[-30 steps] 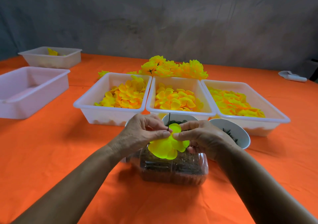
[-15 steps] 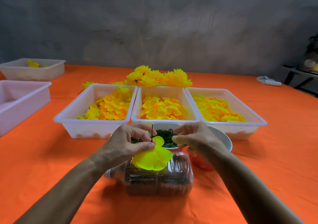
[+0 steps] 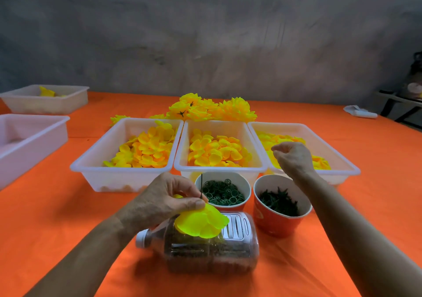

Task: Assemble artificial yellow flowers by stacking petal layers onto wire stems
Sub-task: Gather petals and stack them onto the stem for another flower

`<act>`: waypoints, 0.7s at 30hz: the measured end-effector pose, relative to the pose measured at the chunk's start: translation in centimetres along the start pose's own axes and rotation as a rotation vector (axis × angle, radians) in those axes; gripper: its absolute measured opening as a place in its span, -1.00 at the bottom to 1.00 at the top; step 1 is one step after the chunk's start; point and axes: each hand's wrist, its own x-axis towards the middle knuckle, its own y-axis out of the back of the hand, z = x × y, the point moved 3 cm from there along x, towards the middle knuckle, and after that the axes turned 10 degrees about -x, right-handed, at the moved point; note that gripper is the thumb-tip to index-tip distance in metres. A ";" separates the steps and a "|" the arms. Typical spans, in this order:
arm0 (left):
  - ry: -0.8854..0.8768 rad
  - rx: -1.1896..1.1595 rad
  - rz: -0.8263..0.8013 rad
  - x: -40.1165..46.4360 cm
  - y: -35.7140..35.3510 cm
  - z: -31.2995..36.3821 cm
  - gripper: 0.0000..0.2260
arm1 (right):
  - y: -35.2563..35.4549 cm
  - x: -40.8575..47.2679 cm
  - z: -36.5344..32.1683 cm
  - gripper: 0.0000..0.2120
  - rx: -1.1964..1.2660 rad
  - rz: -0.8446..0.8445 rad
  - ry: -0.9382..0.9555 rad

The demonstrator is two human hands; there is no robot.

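My left hand [image 3: 169,202] pinches a thin dark wire stem [image 3: 201,186] with a yellow petal layer [image 3: 202,222] threaded on it, low in the middle above a plastic bottle. My right hand [image 3: 293,158] hovers over the right petal tray [image 3: 347,171], fingers curled, thumb and fingertips together; I cannot make out anything between them. Three white trays stand side by side behind: the left tray [image 3: 91,168], the middle tray [image 3: 219,170] and the right one, each with loose yellow-orange petals. Finished yellow flowers [image 3: 212,110] lie heaped behind them.
A cup of green rings [image 3: 222,192] and an orange cup of dark green pieces [image 3: 280,205] stand before the trays. The clear bottle [image 3: 205,248] lies on its side. Two more white trays [image 3: 29,136] sit at far left on the orange cloth [image 3: 57,216].
My right hand let go of the petal layer and moved up and right, over the right tray. My left hand kept the stem and petal. The view tilted, showing the two cups.
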 end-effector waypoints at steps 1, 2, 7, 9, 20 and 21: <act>0.007 -0.003 0.003 -0.1 0.0 0.0 -0.78 | -0.4 0.9 0.4 -0.74 -0.060 -0.041 -0.023; 0.009 -0.011 0.009 -0.1 0.0 0.0 -0.77 | -0.7 1.7 0.8 -0.73 -0.111 -0.084 -0.045; 0.024 -0.002 0.025 -0.2 0.1 0.0 -0.80 | -2.5 4.0 1.1 -0.63 -0.265 -0.323 -0.090; 0.025 0.012 0.028 -0.2 0.1 0.0 -0.86 | -3.2 4.1 0.7 -0.51 -0.300 -0.477 -0.092; 0.031 -0.002 0.045 -0.4 -0.1 0.2 -0.91 | -3.8 4.3 2.0 -0.71 -0.238 -0.335 -0.112; 0.031 -0.003 0.042 -0.4 -0.2 0.3 -0.91 | -3.8 4.3 2.0 -0.73 -0.235 -0.272 -0.110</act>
